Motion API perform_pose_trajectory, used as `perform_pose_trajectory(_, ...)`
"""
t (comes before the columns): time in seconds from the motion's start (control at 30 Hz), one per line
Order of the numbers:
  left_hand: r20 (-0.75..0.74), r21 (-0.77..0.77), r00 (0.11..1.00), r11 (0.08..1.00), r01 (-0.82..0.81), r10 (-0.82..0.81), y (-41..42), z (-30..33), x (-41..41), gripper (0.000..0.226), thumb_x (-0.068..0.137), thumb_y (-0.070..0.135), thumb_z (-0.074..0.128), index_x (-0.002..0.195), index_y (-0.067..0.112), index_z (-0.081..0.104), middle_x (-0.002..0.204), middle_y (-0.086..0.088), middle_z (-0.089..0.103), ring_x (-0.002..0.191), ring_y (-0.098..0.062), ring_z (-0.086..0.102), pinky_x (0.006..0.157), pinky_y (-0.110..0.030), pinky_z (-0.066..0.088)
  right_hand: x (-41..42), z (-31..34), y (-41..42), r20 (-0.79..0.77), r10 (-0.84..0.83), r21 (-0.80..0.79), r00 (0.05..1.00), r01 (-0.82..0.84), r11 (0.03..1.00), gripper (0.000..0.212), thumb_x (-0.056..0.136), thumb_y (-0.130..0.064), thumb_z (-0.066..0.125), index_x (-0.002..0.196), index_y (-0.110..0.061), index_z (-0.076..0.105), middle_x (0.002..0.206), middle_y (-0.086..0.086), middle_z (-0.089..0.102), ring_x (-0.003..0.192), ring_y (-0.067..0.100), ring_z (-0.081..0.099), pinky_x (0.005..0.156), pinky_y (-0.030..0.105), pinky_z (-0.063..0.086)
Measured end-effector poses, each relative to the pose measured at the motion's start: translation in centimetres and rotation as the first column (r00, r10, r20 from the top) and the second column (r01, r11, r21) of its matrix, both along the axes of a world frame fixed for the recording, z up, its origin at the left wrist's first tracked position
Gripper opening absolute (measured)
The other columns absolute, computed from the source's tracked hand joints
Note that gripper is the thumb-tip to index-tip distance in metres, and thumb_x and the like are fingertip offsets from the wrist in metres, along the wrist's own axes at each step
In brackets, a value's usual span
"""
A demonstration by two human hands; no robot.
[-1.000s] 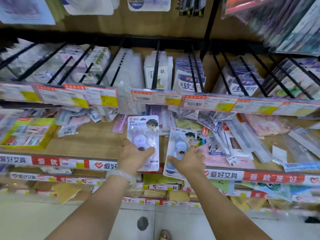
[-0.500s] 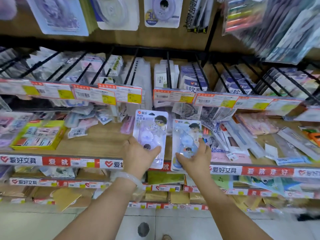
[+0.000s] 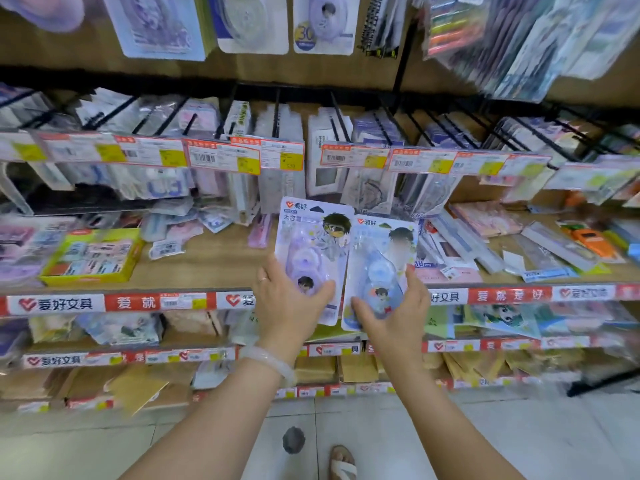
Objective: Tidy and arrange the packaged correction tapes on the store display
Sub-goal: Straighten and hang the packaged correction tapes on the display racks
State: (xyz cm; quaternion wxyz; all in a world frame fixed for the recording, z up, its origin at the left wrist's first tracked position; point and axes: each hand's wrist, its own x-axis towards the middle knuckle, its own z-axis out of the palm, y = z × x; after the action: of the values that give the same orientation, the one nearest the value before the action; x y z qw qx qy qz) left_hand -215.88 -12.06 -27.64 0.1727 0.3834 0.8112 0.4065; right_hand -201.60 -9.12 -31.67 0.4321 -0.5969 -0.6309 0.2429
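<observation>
Wooden shelf carries loose stationery: a yellow-green box of small packets sits near its left end, and flat clear packs lie scattered toward its right end. Price tags on black hooks hang above, in front of the hung goods. Held upright side by side over the shelf's front edge are two correction tapes. The left hand grips the purple pack by its lower part; the right hand grips the blue pack, their edges touching.
</observation>
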Motion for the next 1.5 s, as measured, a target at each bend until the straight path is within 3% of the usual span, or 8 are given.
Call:
perform_pose_trajectory(0.17, 0.037, 0.115, 0.999, 0.993, 0.015, -0.019, -1.4, 2.2, -0.3, 0.094, 0.063, 0.046, 0.075, 0.139, 0.015, 0.028, 0.129, -0.008, 0.039, 0.124, -0.028, 0.035, 0.1, -0.042, 0.038, -1.2, 2.4, -1.4, -0.051, 0.022, 0.117, 0.998, -0.016, 0.993, 0.095, 0.068, -0.027, 0.083, 0.143, -0.01, 0.027, 0.142, 0.007, 0.031, 0.134, 0.014, 0.022, 0.106, 0.02, 0.018)
perform_pose_trajectory(0.4, -0.029, 0.301, 0.999, 0.953, -0.021, 0.031, -0.1, 9.2, -2.4, 0.105, 0.068, 0.046, 0.076, 0.148, 0.011, 0.017, 0.145, -0.012, 0.028, 0.137, -0.026, 0.02, 0.112, -0.04, 0.024, -2.9, 9.9, 1.3, -0.103, 0.065, 0.277, 0.993, -0.034, 0.96, 0.095, 0.069, -0.031, 0.081, 0.144, -0.012, 0.026, 0.144, 0.006, 0.029, 0.136, 0.015, 0.022, 0.11, 0.026, 0.02)
perform_pose_trajectory(0.6, -0.063, 0.377, 0.992, 0.923, -0.076, 0.108, 1.9, 14.8, -4.6, 0.108, 0.067, 0.044, 0.077, 0.149, 0.01, 0.016, 0.147, -0.013, 0.027, 0.137, -0.026, 0.021, 0.112, -0.039, 0.023, -5.5, 16.0, 5.0, -0.121, 0.144, 0.387, 0.982, -0.087, 0.918, 0.097, 0.068, -0.029, 0.082, 0.144, -0.011, 0.026, 0.14, 0.004, 0.031, 0.132, 0.011, 0.025, 0.103, 0.013, 0.017)
perform_pose_trajectory(0.73, -0.065, 0.408, 0.986, 0.906, -0.114, 0.154, 3.2, 16.5, -5.8, 0.112, 0.065, 0.047, 0.079, 0.148, 0.006, 0.017, 0.146, -0.017, 0.03, 0.136, -0.029, 0.024, 0.112, -0.041, 0.024, -6.9, 19.1, 7.4, -0.096, 0.207, 0.465, 0.974, -0.14, 0.874, 0.097, 0.068, -0.028, 0.083, 0.144, -0.01, 0.026, 0.13, -0.005, 0.028, 0.124, 0.0, 0.023, 0.107, 0.021, 0.023)
perform_pose_trajectory(0.9, -0.054, 0.415, 0.975, 0.893, -0.174, 0.215, 5.0, 17.9, -6.5, 0.114, 0.065, 0.051, 0.077, 0.149, 0.007, 0.014, 0.151, -0.016, 0.026, 0.14, -0.029, 0.021, 0.113, -0.039, 0.019, -7.8, 22.6, 10.2, -0.073, 0.27, 0.499, 0.96, -0.199, 0.843, 0.097, 0.071, -0.031, 0.081, 0.146, -0.013, 0.021, 0.141, 0.001, 0.025, 0.132, 0.005, 0.022, 0.102, 0.01, 0.018)
perform_pose_trajectory(1.03, -0.034, 0.456, 0.973, 0.87, -0.187, 0.227, 6.5, 18.6, -6.5, 0.111, 0.065, 0.048, 0.078, 0.149, 0.008, 0.018, 0.148, -0.015, 0.029, 0.138, -0.03, 0.022, 0.113, -0.042, 0.023, -8.4, 24.3, 12.2, -0.044, 0.307, 0.525, 0.951, -0.239, 0.817, 0.095, 0.072, -0.03, 0.08, 0.146, -0.013, 0.023, 0.142, 0.002, 0.024, 0.134, 0.01, 0.022, 0.112, 0.025, 0.023)
perform_pose_trajectory(1.37, -0.055, 0.42, 0.954, 0.873, -0.247, 0.296, 8.4, 18.9, -6.6, 0.108, 0.067, 0.05, 0.075, 0.148, 0.009, 0.018, 0.147, -0.012, 0.03, 0.137, -0.028, 0.024, 0.109, -0.04, 0.024, -10.6, 22.8, 15.9, -0.073, 0.284, 0.487, 0.956, -0.214, 0.847, 0.105, 0.067, -0.037, 0.082, 0.148, -0.014, 0.02, 0.138, 0.001, 0.023, 0.131, 0.012, 0.023, 0.105, 0.02, 0.021)
perform_pose_trajectory(1.5, -0.087, 0.423, 0.944, 0.87, -0.253, 0.317, 9.2, 18.9, -6.7, 0.099, 0.065, 0.051, 0.076, 0.142, 0.011, 0.029, 0.136, -0.01, 0.04, 0.128, -0.028, 0.034, 0.103, -0.04, 0.034, -12.0, 22.9, 18.4, -0.065, 0.26, 0.455, 0.963, -0.203, 0.867, 0.107, 0.066, -0.04, 0.082, 0.148, -0.012, 0.018, 0.141, 0.007, 0.023, 0.132, 0.018, 0.022, 0.108, 0.025, 0.022)
